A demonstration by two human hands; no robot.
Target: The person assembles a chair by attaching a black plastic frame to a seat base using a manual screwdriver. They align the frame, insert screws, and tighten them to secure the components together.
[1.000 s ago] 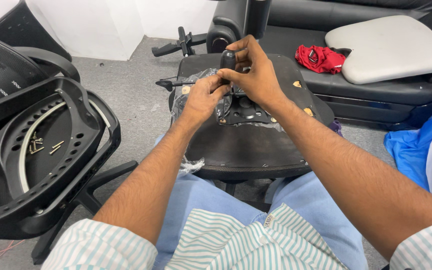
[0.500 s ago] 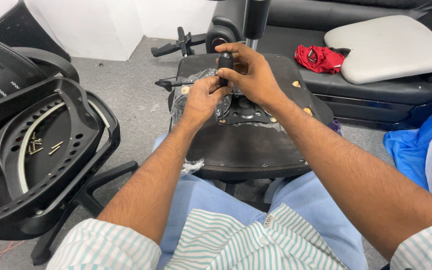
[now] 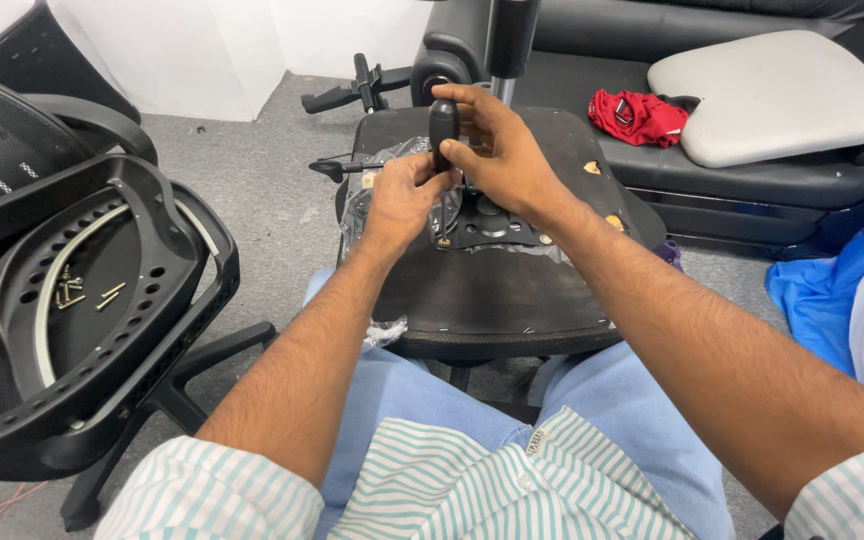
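Black tool handle (image 3: pixel 442 122) standing upright over the metal bracket (image 3: pixel 492 222) on the upturned seat base (image 3: pixel 512 290), which is lying across the lap. Right hand (image 3: pixel 497 150) gripping the handle from the top; left hand (image 3: pixel 402 195) curling closed around its lower end. Loose screws (image 3: pixel 77 292) lying in the chair back (image 3: pixel 82 330) at left.

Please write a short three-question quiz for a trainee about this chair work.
1. True or false: the right hand grips the black screwdriver handle from above.
2. Where do the loose brass screws lie? A: in the black plastic backrest shell; B: on the grey cushion.
3. Which cloth lies on the black leather sofa?

Key: 1 true; 2 A; 3 the crumpled red cloth.
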